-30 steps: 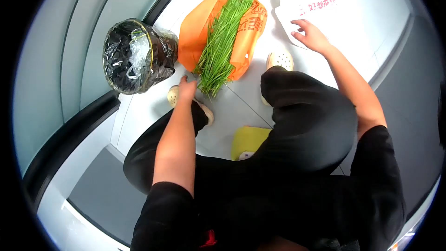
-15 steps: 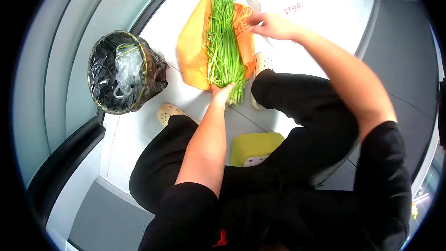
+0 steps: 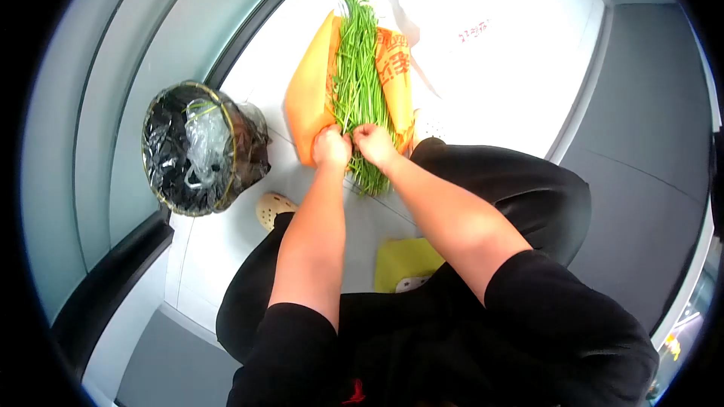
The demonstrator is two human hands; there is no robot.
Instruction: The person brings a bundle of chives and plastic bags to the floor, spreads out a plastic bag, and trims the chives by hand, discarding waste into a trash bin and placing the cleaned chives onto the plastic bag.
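A long bunch of green stems with small white flower heads, which look like flowering chives (image 3: 359, 68), lies in an opened orange bag (image 3: 305, 102). The flower heads point away from me and the cut ends toward me. Near the lower end, my left hand (image 3: 332, 147) is closed at the left side of the bunch, by the bag's edge. Close beside it, my right hand (image 3: 375, 145) has its fingers pinched together on stems at the top of the bunch. The fingertips are partly hidden, so the exact stems held do not show.
To the left stands a waste bin (image 3: 235, 151) lined with a black bag, with clear plastic and a few green stems inside. A white plastic sheet or bag (image 3: 452, 53) with red print lies beyond. A yellow-green stool (image 3: 403, 256) is between my legs, near a beige clog (image 3: 273, 209).
My right hand has come from the bag's right flap down to the lower stems, beside my left hand. My left hand has shifted from the stem ends to the bunch's left side.
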